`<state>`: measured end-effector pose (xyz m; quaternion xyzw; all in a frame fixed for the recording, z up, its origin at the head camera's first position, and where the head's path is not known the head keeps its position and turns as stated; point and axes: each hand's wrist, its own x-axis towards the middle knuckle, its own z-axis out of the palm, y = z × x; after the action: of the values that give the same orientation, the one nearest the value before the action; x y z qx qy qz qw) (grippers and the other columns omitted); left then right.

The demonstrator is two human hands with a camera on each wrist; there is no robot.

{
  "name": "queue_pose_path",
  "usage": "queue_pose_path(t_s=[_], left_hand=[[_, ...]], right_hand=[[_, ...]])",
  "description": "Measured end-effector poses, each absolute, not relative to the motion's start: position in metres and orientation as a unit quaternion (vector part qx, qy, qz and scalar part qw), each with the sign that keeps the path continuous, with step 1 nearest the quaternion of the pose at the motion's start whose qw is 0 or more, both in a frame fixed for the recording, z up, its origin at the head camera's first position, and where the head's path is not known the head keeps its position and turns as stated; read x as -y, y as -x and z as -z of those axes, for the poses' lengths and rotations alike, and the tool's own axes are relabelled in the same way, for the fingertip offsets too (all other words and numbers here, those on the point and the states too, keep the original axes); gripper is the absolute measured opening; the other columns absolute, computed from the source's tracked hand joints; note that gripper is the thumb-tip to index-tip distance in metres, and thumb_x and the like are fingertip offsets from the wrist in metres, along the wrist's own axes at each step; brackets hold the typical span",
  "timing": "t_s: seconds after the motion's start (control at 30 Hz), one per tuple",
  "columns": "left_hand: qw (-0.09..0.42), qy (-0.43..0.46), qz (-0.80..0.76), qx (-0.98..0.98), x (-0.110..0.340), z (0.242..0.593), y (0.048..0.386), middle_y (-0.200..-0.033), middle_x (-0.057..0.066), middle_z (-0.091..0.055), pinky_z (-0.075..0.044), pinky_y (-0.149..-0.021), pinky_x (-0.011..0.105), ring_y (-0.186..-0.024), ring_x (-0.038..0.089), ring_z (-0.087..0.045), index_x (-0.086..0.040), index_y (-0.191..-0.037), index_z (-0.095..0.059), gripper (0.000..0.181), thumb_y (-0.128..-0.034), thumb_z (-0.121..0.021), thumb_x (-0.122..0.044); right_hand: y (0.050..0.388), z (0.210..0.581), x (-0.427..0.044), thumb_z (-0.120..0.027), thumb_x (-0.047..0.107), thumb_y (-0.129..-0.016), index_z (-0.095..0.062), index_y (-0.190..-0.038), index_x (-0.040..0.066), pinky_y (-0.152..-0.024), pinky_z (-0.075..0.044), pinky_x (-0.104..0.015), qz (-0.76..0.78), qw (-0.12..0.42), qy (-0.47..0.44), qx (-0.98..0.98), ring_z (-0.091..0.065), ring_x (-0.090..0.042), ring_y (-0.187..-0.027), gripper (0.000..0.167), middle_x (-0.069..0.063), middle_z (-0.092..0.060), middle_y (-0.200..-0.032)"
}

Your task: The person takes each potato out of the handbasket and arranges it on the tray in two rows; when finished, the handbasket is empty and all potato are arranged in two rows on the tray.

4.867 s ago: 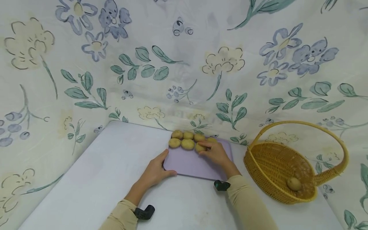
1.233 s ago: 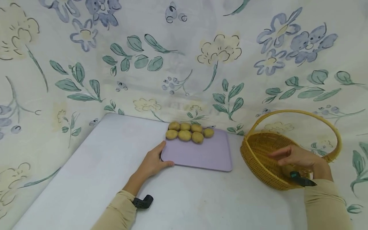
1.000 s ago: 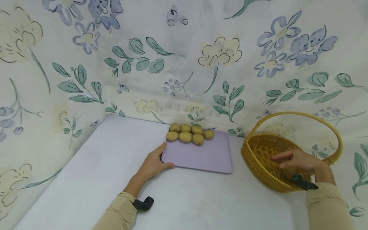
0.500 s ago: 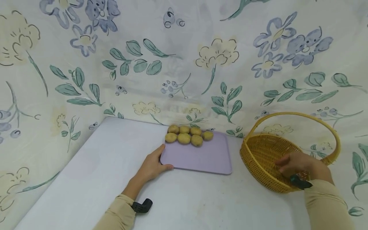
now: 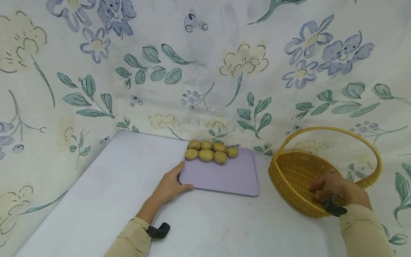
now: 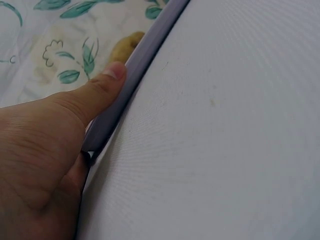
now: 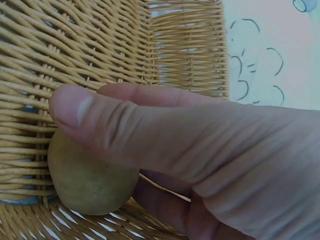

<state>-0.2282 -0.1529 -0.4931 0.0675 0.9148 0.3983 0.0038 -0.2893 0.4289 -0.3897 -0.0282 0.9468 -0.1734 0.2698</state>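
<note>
My right hand [image 5: 335, 187] is down inside the wicker basket [image 5: 282, 178] at the right. In the right wrist view, the thumb lies across a potato [image 7: 92, 175] and the fingers curl behind it, partly hidden; the potato still sits against the woven wall. In the head view the hand covers this potato. My left hand [image 5: 168, 185] holds the near left corner of a lilac tray [image 5: 224, 178], its thumb [image 6: 102, 87] along the near rim and its fingers at the left side. Several potatoes [image 5: 206, 155] lie in two rows along the tray's back, starting from the left.
The basket's tall arched handle [image 5: 330, 128] rises over the right arm. A white table [image 5: 218, 228] carries tray and basket. Floral cloth [image 5: 192, 71] hangs behind the table and along its left side.
My right hand went from the potatoes on the tray to the basket, then sank lower and closed its fingers round the potato there. The left hand stays at the tray's corner.
</note>
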Motion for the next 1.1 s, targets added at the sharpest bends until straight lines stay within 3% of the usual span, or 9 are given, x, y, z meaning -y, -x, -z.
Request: queue_pose_path(t_s=[0.3,0.5,0.83,1.0,1.1], left_hand=[[0.007,-0.066,-0.400,-0.914,0.151,0.494,0.228,-0.167,0.017,-0.028,-0.029,-0.127,0.049,-0.154,0.036,-0.029,-0.002,-0.161,-0.026,0.111,-0.0783,-0.087,-0.043],[0.007,-0.067,-0.395,-0.916,0.151,0.493,0.228,-0.167,0.018,-0.028,-0.029,-0.127,0.050,-0.154,0.036,-0.029,-0.001,-0.161,-0.026,0.110,-0.0789,-0.087,-0.042],[0.004,-0.065,-0.397,-0.915,0.153,0.494,0.227,-0.167,0.018,-0.029,-0.030,-0.127,0.050,-0.154,0.036,-0.030,-0.001,-0.160,-0.026,0.111,-0.0783,-0.087,-0.043],[0.004,-0.067,-0.392,-0.917,0.153,0.495,0.228,-0.167,0.018,-0.029,-0.030,-0.127,0.050,-0.154,0.037,-0.030,-0.001,-0.160,-0.026,0.111,-0.0786,-0.087,-0.045],[0.003,-0.069,-0.391,-0.918,0.153,0.493,0.228,-0.167,0.018,-0.029,-0.030,-0.127,0.050,-0.154,0.037,-0.030,-0.001,-0.160,-0.026,0.111,-0.0786,-0.086,-0.045]], right_hand=[[0.283,0.388,-0.425,-0.080,0.009,-0.080,-0.075,-0.118,0.005,-0.088,-0.058,-0.050,0.177,0.278,0.010,-0.944,-0.065,-0.027,-0.107,0.038,-0.012,-0.074,-0.117],[0.279,0.385,-0.423,-0.083,0.010,-0.082,-0.075,-0.113,0.003,-0.081,-0.059,-0.039,0.185,0.278,0.006,-0.943,-0.063,-0.022,-0.097,0.033,-0.008,-0.074,-0.106],[0.282,0.382,-0.423,-0.081,0.036,-0.086,-0.076,-0.119,0.007,-0.092,-0.058,-0.050,0.186,0.213,0.076,-0.956,-0.065,-0.026,-0.110,0.044,-0.014,-0.072,-0.123],[0.280,0.381,-0.418,-0.080,0.047,-0.085,-0.075,-0.123,0.012,-0.097,-0.054,-0.060,0.206,0.172,0.065,-0.961,-0.061,-0.041,-0.122,0.052,-0.016,-0.070,-0.131],[0.278,0.378,-0.415,-0.079,0.048,-0.086,-0.073,-0.127,0.010,-0.094,-0.057,-0.056,0.223,0.137,0.072,-0.962,-0.062,-0.042,-0.122,0.056,-0.016,-0.070,-0.131]])
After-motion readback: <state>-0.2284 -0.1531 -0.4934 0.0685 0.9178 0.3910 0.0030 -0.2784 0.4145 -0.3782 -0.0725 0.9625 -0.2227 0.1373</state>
